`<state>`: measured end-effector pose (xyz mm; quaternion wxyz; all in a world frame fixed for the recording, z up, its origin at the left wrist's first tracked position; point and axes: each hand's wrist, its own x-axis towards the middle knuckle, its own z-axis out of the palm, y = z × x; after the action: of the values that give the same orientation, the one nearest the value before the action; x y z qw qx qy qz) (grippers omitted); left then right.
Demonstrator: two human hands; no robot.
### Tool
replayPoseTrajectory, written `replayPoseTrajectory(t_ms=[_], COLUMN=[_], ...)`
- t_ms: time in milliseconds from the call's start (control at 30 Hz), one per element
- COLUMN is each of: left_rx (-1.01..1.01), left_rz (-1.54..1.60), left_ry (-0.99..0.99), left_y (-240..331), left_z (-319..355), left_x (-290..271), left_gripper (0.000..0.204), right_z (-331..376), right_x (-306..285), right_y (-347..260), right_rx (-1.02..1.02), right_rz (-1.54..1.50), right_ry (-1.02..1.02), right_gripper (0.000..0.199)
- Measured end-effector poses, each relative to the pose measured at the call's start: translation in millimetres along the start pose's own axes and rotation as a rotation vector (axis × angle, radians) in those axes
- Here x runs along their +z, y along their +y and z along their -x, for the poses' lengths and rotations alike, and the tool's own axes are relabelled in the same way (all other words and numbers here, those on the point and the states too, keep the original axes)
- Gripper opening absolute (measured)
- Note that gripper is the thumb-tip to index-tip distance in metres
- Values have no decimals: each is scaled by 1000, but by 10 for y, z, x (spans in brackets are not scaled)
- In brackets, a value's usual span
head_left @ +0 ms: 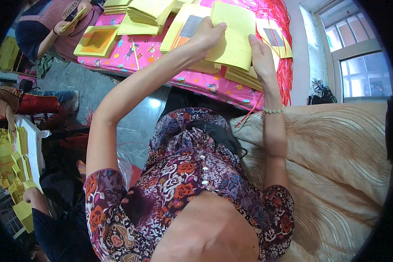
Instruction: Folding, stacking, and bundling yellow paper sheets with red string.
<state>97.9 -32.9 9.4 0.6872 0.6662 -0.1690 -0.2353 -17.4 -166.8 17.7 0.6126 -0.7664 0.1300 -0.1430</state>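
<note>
Between both hands I hold a yellow paper sheet (233, 39) upright over the table; whether it is one sheet or several I cannot tell. My left hand (208, 37) grips its left side, thumb on top and fingers partly behind it. At its right edge, my right hand (262, 54) is closed with the thumb on the near face. Just left of my left hand lies yellow paper with a grey and orange patch (191, 26). Below my right hand sits a stack of yellow paper (242, 78). Another patterned yellow sheet (274, 37) shows behind my right hand.
A pink patterned cloth (148, 54) covers the table. More yellow paper stacks (146, 15) and an orange-patched pad (98, 41) lie to the left. Red strands (285, 65) hang at the right edge. Other people handle yellow paper across the table and at a table on the left (35, 148).
</note>
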Motion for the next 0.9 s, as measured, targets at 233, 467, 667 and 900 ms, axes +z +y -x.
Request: replayPoseTrajectory(t_ms=[233, 467, 667, 900], left_rx=[-27, -5, 368, 494], left_rz=[3, 6, 176, 111], left_ry=[6, 10, -42, -48], left_y=[87, 125, 128, 199], left_z=[4, 62, 379, 799], left_x=[-24, -12, -18, 11], left_gripper=[29, 28, 28, 22], right_z=[-6, -28, 172, 442], right_x=[66, 45, 52, 76], right_y=[-48, 38, -206, -333], right_rx=[-59, -91, -56, -120], right_rz=[-155, -165, -308, -325], right_ry=[22, 34, -95, -118], right_gripper=[39, 35, 34, 34])
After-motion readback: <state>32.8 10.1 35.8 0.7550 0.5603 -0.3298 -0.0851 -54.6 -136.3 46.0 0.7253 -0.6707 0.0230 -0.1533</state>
